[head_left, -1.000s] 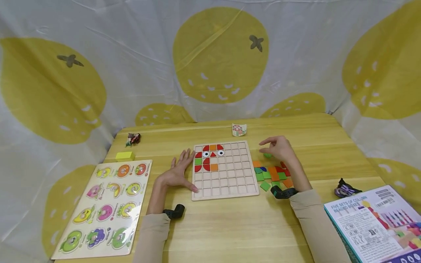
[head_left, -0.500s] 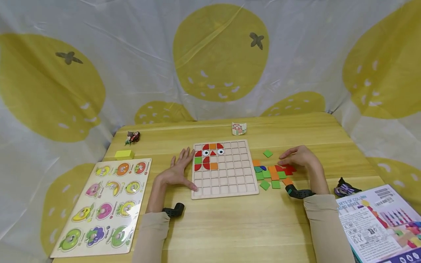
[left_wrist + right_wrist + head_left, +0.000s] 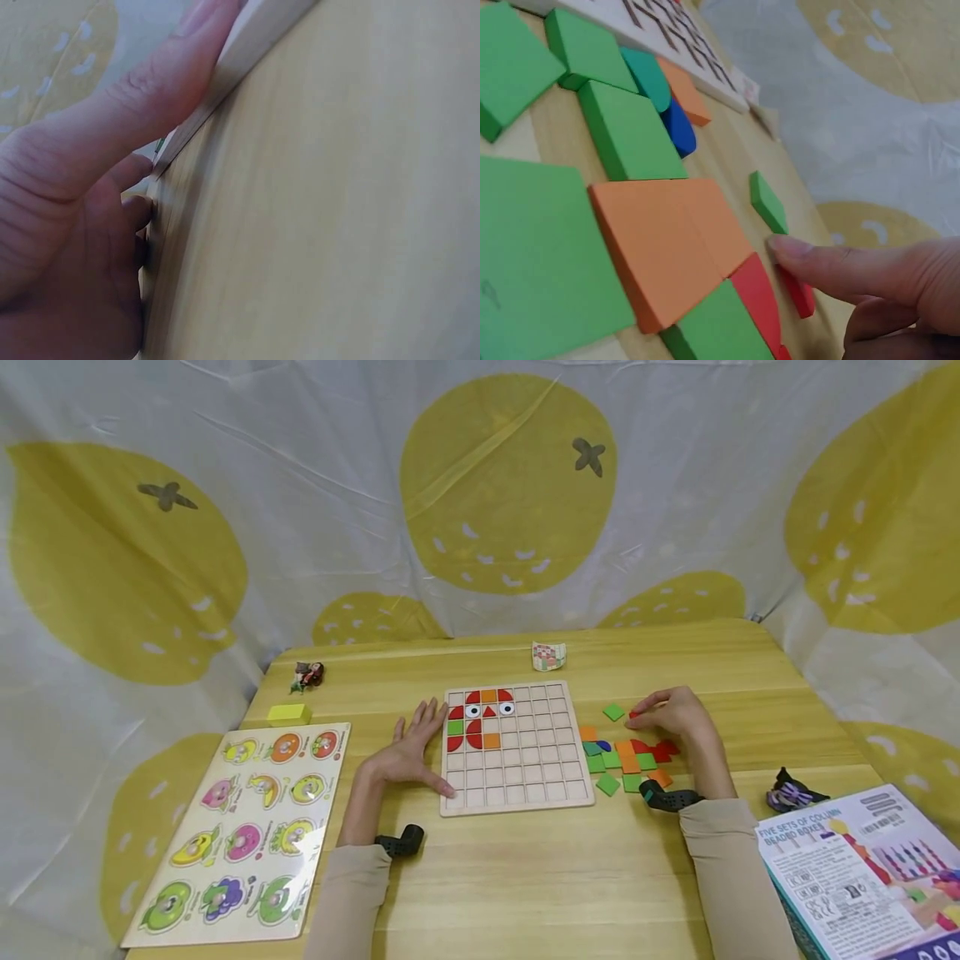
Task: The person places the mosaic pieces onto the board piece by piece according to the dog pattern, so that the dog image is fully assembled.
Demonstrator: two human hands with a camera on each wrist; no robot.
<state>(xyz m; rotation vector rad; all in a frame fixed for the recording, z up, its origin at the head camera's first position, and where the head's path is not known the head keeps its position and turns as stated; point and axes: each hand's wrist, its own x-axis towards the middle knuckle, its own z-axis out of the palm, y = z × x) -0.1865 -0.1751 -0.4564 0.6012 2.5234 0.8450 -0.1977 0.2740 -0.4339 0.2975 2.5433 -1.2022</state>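
Observation:
A wooden grid board [image 3: 525, 772] lies mid-table, with red, orange, green and eye-printed tiles in its upper left cells. My left hand [image 3: 405, 756] is spread along the board's left side. In the left wrist view its thumb [image 3: 161, 82] rests against the board's edge. Right of the board, my right hand [image 3: 678, 714] pinches a small red tile [image 3: 801, 294] between thumb and fingers, largely covered by them. A lone green tile [image 3: 614, 712] lies just left of those fingertips. Below spread several loose tiles: orange [image 3: 627, 757], green [image 3: 608, 784], red [image 3: 663, 750] and blue [image 3: 679, 129].
A fruit puzzle board [image 3: 318, 827] lies at the left, with a yellow block [image 3: 288, 715] and small figurines [image 3: 307, 677] behind it. A patterned card [image 3: 549, 656] is at the back. On the right are a printed box [image 3: 847, 860] and a dark purple item [image 3: 793, 792].
My right hand has moved right and down from above the lone green tile to the red tiles, and now pinches a red one. My left hand has stayed at the board.

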